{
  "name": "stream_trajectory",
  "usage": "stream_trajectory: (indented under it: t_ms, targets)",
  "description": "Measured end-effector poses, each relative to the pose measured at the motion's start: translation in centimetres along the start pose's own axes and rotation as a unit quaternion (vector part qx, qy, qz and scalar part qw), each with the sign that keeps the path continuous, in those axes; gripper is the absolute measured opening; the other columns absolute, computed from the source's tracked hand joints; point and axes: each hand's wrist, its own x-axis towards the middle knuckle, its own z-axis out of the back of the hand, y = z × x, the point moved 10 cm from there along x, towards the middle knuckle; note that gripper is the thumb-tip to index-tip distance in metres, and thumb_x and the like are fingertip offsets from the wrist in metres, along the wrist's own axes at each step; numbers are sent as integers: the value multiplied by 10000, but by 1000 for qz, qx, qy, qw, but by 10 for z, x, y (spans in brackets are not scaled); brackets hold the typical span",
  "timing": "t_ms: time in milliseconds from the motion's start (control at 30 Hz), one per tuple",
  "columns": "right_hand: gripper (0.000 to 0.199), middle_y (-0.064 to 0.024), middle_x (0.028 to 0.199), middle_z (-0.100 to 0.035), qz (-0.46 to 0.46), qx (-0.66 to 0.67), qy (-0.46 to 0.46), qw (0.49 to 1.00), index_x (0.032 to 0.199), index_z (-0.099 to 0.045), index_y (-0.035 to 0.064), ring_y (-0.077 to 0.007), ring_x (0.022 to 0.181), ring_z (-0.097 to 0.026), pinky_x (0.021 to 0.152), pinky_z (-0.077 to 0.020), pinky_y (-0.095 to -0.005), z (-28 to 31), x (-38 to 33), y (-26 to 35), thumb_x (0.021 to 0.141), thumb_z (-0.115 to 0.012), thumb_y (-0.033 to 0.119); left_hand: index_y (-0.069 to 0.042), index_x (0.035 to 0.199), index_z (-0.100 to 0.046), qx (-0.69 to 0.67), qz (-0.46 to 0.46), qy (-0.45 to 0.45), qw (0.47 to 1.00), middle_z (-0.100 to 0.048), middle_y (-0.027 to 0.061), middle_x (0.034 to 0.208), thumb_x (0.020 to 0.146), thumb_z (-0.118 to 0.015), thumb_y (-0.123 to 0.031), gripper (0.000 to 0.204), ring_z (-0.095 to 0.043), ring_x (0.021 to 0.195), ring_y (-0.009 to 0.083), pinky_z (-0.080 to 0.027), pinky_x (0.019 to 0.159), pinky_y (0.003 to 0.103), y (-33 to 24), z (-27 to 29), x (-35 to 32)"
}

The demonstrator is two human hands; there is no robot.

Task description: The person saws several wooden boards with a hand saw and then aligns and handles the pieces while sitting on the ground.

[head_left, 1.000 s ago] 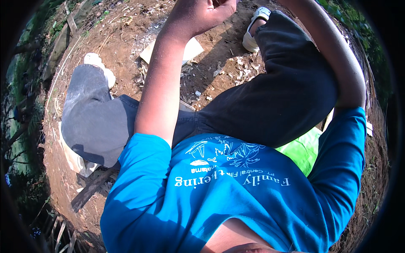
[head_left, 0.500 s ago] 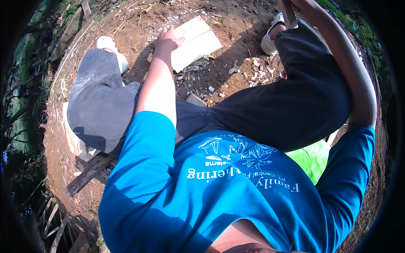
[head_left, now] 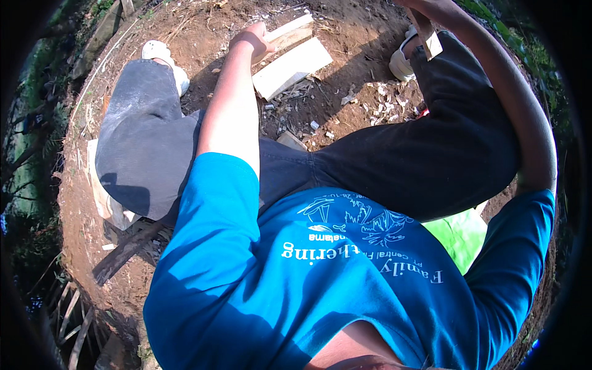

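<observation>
My left hand is closed round the near end of a narrow pale wood piece. Right beside it, on the near side, a wider pale wood piece lies on the ground, with a gap between the two. At the top edge my right hand grips a brown wooden handle with a pale, flat end pointing down toward my knee. Whatever tool the handle belongs to is out of the picture.
Wood chips litter the brown soil between my spread legs. A small wood block lies close to my lap. My white shoes rest on both sides. A dark stick and a bright green thing lie beside me.
The cracked wood piece is now two separate pieces. My left hand has shifted slightly away from me with the narrow one. The handle in my right hand has tilted, showing its pale end.
</observation>
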Motion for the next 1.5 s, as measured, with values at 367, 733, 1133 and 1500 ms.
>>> stream_trajectory:
  t_ms: [367, 733, 1133, 1500]
  targets:
    - [585, -96, 1150, -745, 110, -311, 140, 934, 1245, -703, 146, -305, 1083, -706, 923, -546, -469, -188, 38, 21, 771, -751, 486, 119, 1401, -239, -125, 93, -206, 966, -653, 343, 1234, 913, -698, -226, 754, -685, 1146, 391, -532, 1026, 447, 29, 39, -10]
    - [603, -101, 1308, -691, -26, -168, 0, 985, 1398, -617, 145, -277, 1203, -684, 957, -586, -431, -298, 44, 35, 912, -605, 502, -290, 1590, -371, -147, 118, -156, 970, -627, 153, 1423, 842, -674, -150, 819, -594, 1336, 307, -468, 1128, 477, 56, -6, 8]
    - [464, -49, 1318, -635, 87, -159, 13, 983, 1386, -625, 333, -268, 1173, -681, 941, -582, -424, -295, 41, 31, 931, -699, 386, -38, 1635, -215, -222, 38, -50, 973, -667, 233, 1305, 744, -871, -308, 1139, -699, 1062, 294, -584, 872, 394, 61, -51, 36]
    - [515, -4, 1360, -587, 183, -155, 15, 971, 1442, -587, 342, -250, 1172, -675, 960, -572, -415, -301, 37, 47, 952, -691, 220, -366, 1632, -228, -51, 23, -148, 987, -319, 234, 1585, 698, -876, -576, 1156, -359, 1436, 463, -269, 1193, 580, 19, -22, -18]
